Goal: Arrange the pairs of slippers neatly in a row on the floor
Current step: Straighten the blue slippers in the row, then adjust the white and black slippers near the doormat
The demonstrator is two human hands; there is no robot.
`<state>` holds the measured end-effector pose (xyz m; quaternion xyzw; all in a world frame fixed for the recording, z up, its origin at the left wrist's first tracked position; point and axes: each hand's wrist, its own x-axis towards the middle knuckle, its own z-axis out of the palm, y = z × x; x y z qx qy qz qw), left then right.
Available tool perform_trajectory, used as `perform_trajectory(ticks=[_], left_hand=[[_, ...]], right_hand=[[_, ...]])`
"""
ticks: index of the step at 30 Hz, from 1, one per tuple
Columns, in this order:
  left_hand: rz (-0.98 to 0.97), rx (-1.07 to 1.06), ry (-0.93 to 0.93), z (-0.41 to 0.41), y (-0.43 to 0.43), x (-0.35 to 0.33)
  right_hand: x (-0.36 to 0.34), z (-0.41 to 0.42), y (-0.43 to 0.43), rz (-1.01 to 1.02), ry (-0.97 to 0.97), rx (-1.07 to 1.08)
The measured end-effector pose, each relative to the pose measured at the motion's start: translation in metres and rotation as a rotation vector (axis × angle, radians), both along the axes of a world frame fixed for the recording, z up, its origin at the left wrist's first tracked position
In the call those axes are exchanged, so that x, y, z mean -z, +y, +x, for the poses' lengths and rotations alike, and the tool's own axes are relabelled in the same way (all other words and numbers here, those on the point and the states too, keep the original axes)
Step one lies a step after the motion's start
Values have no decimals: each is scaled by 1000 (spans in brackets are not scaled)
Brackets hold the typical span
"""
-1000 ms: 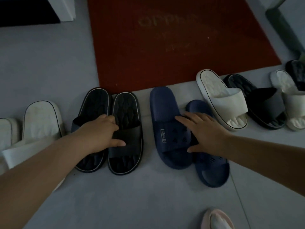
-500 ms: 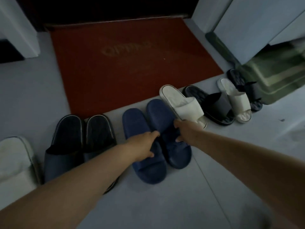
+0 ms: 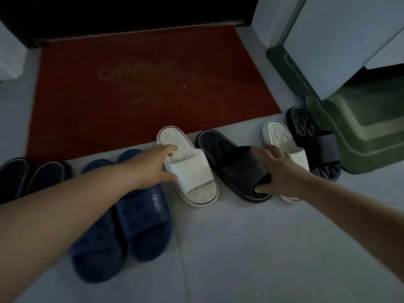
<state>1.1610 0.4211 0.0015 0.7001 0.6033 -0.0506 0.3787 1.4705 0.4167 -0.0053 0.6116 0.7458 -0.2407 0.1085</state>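
Observation:
Slippers lie in a row on the grey floor along the red doormat's front edge. From the left: a black pair (image 3: 32, 178), a dark blue pair (image 3: 142, 226), a white slipper (image 3: 190, 171), a black slipper (image 3: 229, 162), a second white slipper (image 3: 279, 136) and another black slipper (image 3: 314, 141). The right-hand slippers alternate white and black and lie slanted. My left hand (image 3: 157, 165) touches the first white slipper's left side, fingers apart, thumb on its strap. My right hand (image 3: 282, 169) is spread over the black slipper's strap and the second white slipper, hiding part of both.
The red doormat (image 3: 131, 84) lies before a dark door (image 3: 131, 9). A green mat (image 3: 371, 132) sits at the right, touching the last black slipper, under a white cabinet (image 3: 338, 40). Grey floor (image 3: 240, 248) stretches in front of the row.
Both hands left the dark blue pair, which now lies side by side, and moved right: the left to the first white slipper, the right to the black and second white slippers.

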Motion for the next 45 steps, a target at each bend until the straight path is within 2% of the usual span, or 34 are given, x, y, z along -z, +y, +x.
perform_trajectory(ticks=[3,5,10,13,15,18,20,23,26,28,30,32,36,40,42,45], left_hand=[[30,-143,45,46,15,8],[-16,-211,83,64,16,11],[-132,-219,127,83,12,23],[-99,-217,100,80,8,37],[-37,-203,125,77,9,41],[164,-151,212,89,15,39],[277,-150,64,118,18,35],[268,-10,-199,184,25,35],[196,154,-156,255,32,51],[69,137,-16,287,34,61],[11,9,70,297,37,67],[56,-72,118,287,38,69],[180,-25,277,236,42,69],[173,-43,390,177,39,62],[167,-58,414,157,35,59],[161,-110,374,142,29,58]], right_hand=[[35,16,23,4,187,35],[43,23,29,-8,226,-36],[48,27,36,27,38,-299],[55,16,34,81,-20,-324],[53,22,32,127,15,-309],[29,57,30,204,204,-119],[6,92,25,283,320,61],[-18,148,13,386,396,260],[-26,197,-5,389,481,435],[-25,220,-18,400,458,454],[-22,231,-29,386,426,447],[-16,231,-35,365,424,442],[-4,208,-24,342,368,301],[11,165,12,359,293,180],[22,147,31,290,223,140],[39,135,47,179,-46,8]])
